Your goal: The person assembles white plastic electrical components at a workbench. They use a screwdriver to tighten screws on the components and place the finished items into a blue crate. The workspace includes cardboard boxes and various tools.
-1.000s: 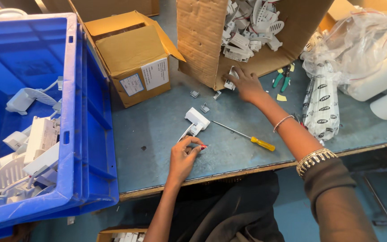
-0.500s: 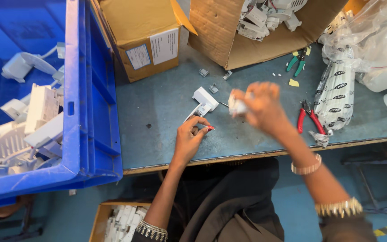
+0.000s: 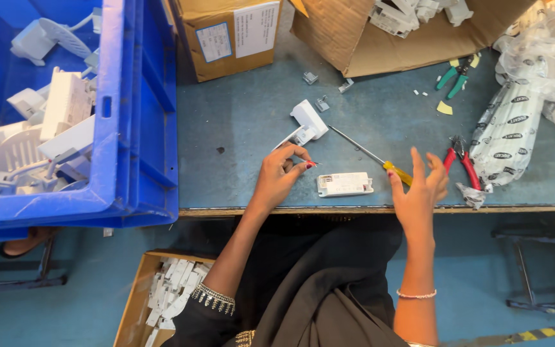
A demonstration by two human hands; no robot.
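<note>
- Resting on the blue-grey workbench, the flat white rectangular plastic module lies near the front edge, between the two hands and touching neither.
- Left hand: fingers curled, thumb and forefinger pinched at the tip of a small white plastic housing lying just beyond them; whether they grip it cannot be told.
- Right hand: fingers spread and empty, raised just right of the module, over the yellow-handled screwdriver.
- Handling, as a judgement: the module looks light, rigid and smooth, possibly brittle at its clips; it is best taken by its long edges.
- Surroundings: red-handled pliers, a blue plastic crate of white parts, and open cardboard boxes.
</note>
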